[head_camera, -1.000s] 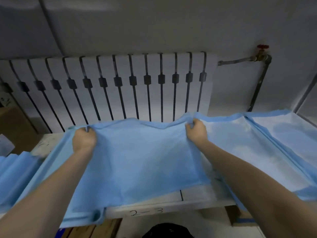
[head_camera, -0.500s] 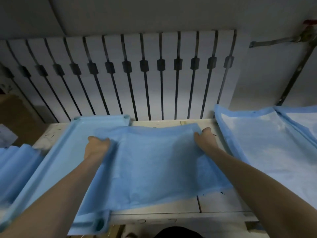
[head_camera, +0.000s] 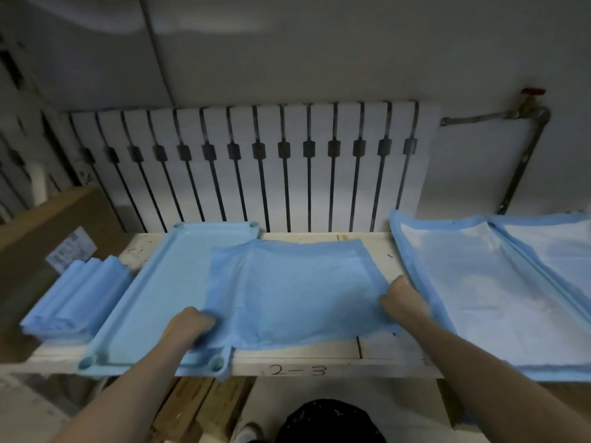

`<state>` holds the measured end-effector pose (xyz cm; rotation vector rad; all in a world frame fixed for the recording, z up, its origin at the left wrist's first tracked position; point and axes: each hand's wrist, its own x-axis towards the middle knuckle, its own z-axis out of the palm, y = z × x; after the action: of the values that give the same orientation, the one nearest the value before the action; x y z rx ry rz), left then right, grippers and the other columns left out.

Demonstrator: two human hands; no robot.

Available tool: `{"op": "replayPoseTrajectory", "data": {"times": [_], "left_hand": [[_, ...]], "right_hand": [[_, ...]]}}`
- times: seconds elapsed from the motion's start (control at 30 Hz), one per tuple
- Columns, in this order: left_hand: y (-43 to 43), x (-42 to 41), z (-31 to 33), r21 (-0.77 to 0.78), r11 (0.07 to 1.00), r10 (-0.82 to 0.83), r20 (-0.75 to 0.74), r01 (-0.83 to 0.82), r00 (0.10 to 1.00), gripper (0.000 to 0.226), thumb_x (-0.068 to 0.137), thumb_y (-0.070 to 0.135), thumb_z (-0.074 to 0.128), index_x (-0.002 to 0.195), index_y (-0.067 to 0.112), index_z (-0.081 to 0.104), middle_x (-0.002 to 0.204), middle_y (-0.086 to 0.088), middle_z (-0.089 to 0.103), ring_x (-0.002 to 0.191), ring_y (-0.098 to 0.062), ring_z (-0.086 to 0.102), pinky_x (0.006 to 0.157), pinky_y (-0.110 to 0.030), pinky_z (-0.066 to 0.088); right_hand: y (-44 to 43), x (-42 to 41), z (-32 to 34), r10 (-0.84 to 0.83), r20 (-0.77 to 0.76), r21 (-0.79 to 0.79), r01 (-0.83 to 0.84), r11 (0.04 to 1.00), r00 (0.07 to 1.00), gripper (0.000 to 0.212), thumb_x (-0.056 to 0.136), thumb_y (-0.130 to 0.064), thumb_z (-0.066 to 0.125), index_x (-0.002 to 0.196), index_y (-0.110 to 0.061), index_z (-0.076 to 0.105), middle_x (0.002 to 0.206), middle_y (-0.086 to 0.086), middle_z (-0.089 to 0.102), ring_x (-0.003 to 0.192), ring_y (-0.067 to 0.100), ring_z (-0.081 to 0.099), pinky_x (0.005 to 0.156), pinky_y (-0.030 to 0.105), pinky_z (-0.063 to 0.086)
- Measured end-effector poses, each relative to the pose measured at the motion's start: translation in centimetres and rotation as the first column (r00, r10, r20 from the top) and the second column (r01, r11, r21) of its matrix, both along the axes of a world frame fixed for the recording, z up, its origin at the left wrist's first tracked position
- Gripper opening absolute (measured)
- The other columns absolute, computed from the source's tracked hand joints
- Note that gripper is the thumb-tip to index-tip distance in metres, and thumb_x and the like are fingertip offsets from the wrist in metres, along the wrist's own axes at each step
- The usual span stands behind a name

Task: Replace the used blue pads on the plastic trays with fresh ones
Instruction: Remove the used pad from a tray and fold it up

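Observation:
A light blue plastic tray (head_camera: 160, 292) lies on the white wooden shelf, its left half bare. A blue pad (head_camera: 294, 292) lies crumpled half over the tray's right side and half on the shelf. My left hand (head_camera: 188, 324) grips the pad's near left edge inside the tray. My right hand (head_camera: 403, 298) pinches the pad's right edge over the shelf. A stack of folded blue pads (head_camera: 76, 295) sits left of the tray.
To the right, two more trays lined with white-centred blue pads (head_camera: 473, 289) lie side by side. The shelf (head_camera: 377, 350) is marked "2-3" on its front edge. A white radiator stands behind, a cardboard box at far left.
Both hands have drawn the pad toward me and to the right, uncovering the tray's far end and left half. The pad has bunched up shorter.

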<state>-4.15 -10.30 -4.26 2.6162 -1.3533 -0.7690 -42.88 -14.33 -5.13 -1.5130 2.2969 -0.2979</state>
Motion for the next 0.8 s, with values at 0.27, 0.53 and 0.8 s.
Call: {"op": "replayPoseTrajectory", "data": {"times": [0.27, 0.53, 0.8], "left_hand": [[4.3, 1.5, -0.7, 0.017, 0.996, -0.085, 0.054, 0.084, 0.995, 0.022, 0.086, 0.034, 0.053, 0.086, 0.013, 0.047, 0.091, -0.003, 0.051, 0.091, -0.023, 0.054, 0.086, -0.033, 0.045], [4.8, 1.1, 0.7, -0.479, 0.852, 0.058, -0.317, -0.213, 0.947, 0.014, 0.084, 0.003, 0.051, 0.070, 0.005, 0.051, 0.068, -0.013, 0.050, 0.061, -0.026, 0.043, 0.059, -0.032, 0.035], [4.8, -0.2, 1.6, -0.314, 0.903, 0.118, -0.477, -0.294, 0.871, 0.026, 0.082, 0.018, 0.064, 0.070, 0.008, 0.044, 0.060, -0.009, 0.039, 0.048, -0.022, 0.036, 0.045, -0.027, 0.030]], "right_hand": [[5.1, -0.8, 0.0, -0.002, 0.037, -0.032, 0.003, 0.999, 0.999, 0.021, 0.087, -0.007, 0.046, 0.107, -0.002, 0.046, 0.115, 0.019, 0.058, 0.106, 0.036, 0.058, 0.087, 0.044, 0.050], [5.5, -0.8, -0.3, -0.065, 0.117, -0.121, 0.080, 0.989, 0.991, 0.024, 0.088, -0.017, 0.043, 0.098, -0.005, 0.061, 0.099, 0.014, 0.065, 0.092, 0.032, 0.062, 0.077, 0.039, 0.053], [5.1, -0.8, -0.5, -0.095, 0.229, -0.081, 0.117, 0.990, 0.969, 0.020, 0.086, -0.020, 0.046, 0.086, -0.004, 0.057, 0.086, 0.014, 0.060, 0.084, 0.033, 0.061, 0.070, 0.035, 0.050]]}}
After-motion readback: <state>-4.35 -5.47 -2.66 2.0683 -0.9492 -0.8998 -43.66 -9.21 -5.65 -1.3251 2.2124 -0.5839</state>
